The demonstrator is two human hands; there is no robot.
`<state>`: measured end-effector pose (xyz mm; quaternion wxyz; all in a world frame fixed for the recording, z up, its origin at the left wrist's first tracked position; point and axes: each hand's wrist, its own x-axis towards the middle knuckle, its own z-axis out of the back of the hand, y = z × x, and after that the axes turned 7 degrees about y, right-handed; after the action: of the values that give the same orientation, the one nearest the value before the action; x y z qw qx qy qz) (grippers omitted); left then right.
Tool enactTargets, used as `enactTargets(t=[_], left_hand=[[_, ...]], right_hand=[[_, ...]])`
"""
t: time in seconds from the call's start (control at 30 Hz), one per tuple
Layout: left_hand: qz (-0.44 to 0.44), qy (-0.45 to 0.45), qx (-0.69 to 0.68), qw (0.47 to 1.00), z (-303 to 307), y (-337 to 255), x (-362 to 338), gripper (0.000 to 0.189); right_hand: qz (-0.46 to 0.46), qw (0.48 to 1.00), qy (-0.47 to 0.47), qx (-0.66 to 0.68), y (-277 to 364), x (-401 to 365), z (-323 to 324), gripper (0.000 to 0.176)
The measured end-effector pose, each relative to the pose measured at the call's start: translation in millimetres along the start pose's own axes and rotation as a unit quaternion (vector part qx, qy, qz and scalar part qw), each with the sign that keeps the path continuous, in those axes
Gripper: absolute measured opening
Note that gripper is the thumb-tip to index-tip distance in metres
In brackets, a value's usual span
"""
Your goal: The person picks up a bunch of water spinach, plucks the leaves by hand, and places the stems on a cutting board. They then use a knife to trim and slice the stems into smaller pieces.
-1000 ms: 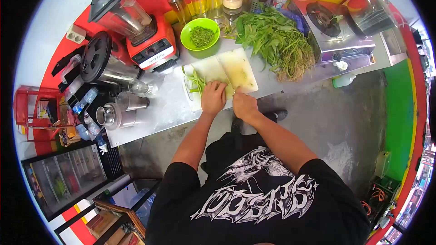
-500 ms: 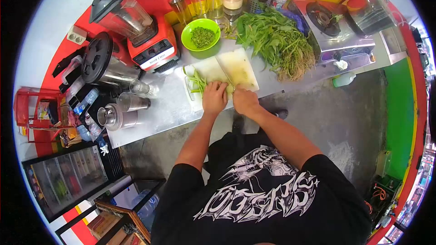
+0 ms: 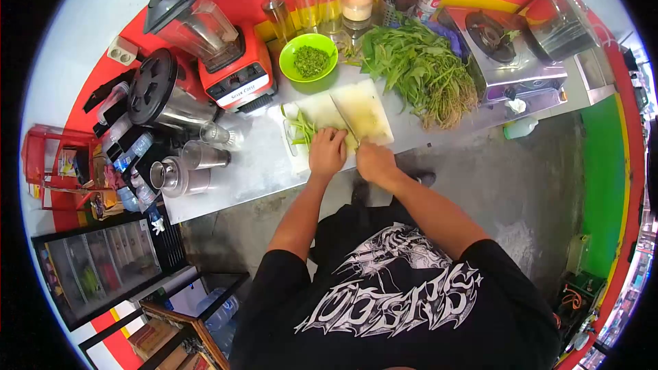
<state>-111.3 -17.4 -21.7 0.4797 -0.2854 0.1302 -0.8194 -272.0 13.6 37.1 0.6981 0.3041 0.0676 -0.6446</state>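
Observation:
A white cutting board (image 3: 377, 118) lies on the metal counter, with cut green stems (image 3: 300, 127) on its left half. My left hand (image 3: 327, 153) presses down on the board's near edge, fingers curled together over the right ends of the stems. Closed round the handle of a knife (image 3: 344, 115) is my right hand (image 3: 376, 163), just to the right of the left one. The blade points away from me across the board, close to the left fingertips. Behind the board stands a lime-green bowl (image 3: 323, 82) of chopped greens (image 3: 310, 61).
A pile of leafy greens with roots (image 3: 428, 72) lies right of the board, beside a gas stove (image 3: 517, 79). To the left stand a red blender (image 3: 236, 77), a steel container (image 3: 181, 106) and cups (image 3: 205, 155). Pump bottles (image 3: 277, 17) line the back wall.
The whole view has shifted slightly right and down. My right hand and the knife have come a little closer to me. My left hand stays on the stems.

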Motion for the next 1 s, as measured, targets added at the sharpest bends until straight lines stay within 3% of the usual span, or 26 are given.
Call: enactTargets(t=[0.47, 0.57, 0.63, 0.83, 1.0], left_hand=[[0.002, 0.003, 0.004, 1.000, 2.3, 0.0, 1.2, 0.021], [-0.003, -0.003, 0.006, 1.000, -1.1, 2.4, 1.6, 0.022], [-0.010, -0.010, 0.008, 1.000, 0.5, 2.6, 0.0, 0.022], [0.017, 0.020, 0.001, 1.000, 1.7, 0.3, 2.1, 0.021], [0.012, 0.006, 0.006, 1.000, -0.2, 1.9, 0.8, 0.022]], right_hand=[[-0.049, 0.999, 0.012, 0.004, 5.1, -0.6, -7.3, 0.027], [-0.040, 0.999, -0.009, 0.014, 2.6, 7.1, -6.5, 0.029], [0.016, 1.000, 0.002, -0.003, -0.1, 9.8, 1.2, 0.027], [-0.030, 0.999, -0.010, -0.003, 5.8, 1.9, -13.5, 0.025], [-0.013, 1.000, 0.009, 0.001, 6.5, 16.5, -4.0, 0.027]])
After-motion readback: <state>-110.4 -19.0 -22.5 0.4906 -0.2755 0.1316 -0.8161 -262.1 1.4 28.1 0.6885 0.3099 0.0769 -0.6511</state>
